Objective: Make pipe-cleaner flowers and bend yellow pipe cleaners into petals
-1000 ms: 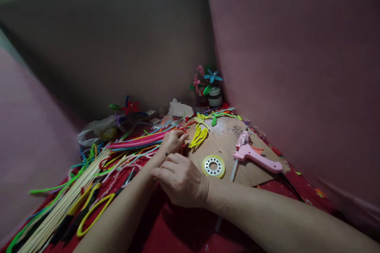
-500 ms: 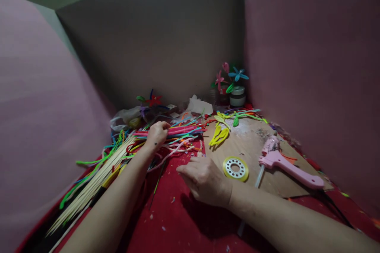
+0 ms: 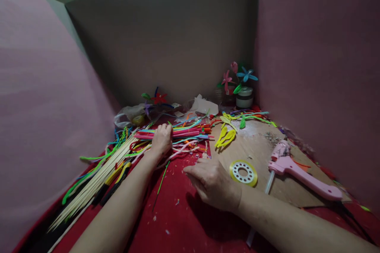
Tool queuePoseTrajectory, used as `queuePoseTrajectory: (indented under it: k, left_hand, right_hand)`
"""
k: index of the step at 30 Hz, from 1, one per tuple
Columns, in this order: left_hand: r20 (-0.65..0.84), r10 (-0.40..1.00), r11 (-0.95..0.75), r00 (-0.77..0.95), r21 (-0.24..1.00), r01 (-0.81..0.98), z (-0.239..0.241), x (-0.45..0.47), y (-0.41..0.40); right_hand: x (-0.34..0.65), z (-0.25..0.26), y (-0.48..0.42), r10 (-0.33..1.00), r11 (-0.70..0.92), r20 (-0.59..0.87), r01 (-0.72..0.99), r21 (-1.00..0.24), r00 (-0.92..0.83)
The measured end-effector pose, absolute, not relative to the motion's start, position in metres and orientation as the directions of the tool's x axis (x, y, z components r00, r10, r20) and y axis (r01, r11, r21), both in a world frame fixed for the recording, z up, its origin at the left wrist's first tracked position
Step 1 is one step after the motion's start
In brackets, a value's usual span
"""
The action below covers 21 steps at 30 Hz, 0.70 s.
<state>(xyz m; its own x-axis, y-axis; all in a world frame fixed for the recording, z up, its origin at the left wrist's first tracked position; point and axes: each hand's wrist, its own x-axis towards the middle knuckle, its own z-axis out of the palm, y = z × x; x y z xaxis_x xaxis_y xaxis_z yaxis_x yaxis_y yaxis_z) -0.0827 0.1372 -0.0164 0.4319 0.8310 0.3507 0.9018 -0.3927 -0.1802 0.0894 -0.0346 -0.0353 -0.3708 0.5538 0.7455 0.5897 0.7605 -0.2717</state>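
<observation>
The left hand (image 3: 162, 138) is reaching into the heap of pipe cleaners (image 3: 181, 132) at the back of the bench (image 3: 190, 221), its fingers curling down over a bundle of pink and red stems; the grip is closing on them, though whether it has fully clenched around any single stem I cannot tell, since the knuckles are hiding the fingertips. The right hand (image 3: 213, 182) is lying flat and released on the red cloth, palm down, grasping nothing, just beside the wooden board (image 3: 255, 154) and near the yellow tape roll (image 3: 243, 172). Judging from how things are lying, the work looks to be partly along: finished pipe-cleaner flowers (image 3: 237, 77) are standing upright in a small jar (image 3: 245, 98) in the far corner, another red flower (image 3: 158, 98) is sitting further left by a plastic bag, and yellow loops (image 3: 226, 137) shaped like petals are waiting on the board with green leaf pieces just behind them. The pink glue gun (image 3: 299, 170) is lying on its side on the board, well apart from both hands and untouched. The wooden skewers (image 3: 97, 178) are lying in a loose fan on the left, none of them in hand. So the picking of stems seems to be the step in hand, while the joining of the yellow petals to a stick appears not yet done.
</observation>
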Motion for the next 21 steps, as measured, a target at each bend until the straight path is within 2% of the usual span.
queuePoseTrajectory:
  k: [10, 16, 18, 21]
  left_hand:
    - [0.369, 0.772, -0.451, 0.518, -0.258, 0.855, -0.015, -0.088, 0.129]
    - [0.546, 0.719, -0.317, 0.430, -0.293, 0.902, -0.011, -0.086, 0.123]
    - [0.495, 0.720, -0.412, 0.487, -0.260, 0.873, -0.012, -0.086, 0.125]
    - [0.398, 0.755, -0.546, 0.521, -0.058, 0.836, -0.012, -0.087, 0.130]
  right_hand:
    - [0.090, -0.038, -0.034, 0.577, 0.753, 0.725, 0.588, -0.295, -0.376]
    - [0.090, -0.037, -0.034, 0.577, 0.759, 0.727, 0.575, -0.307, -0.372]
    - [0.090, -0.036, -0.034, 0.577, 0.755, 0.730, 0.581, -0.304, -0.366]
    - [0.090, -0.036, -0.035, 0.571, 0.753, 0.738, 0.588, -0.297, -0.359]
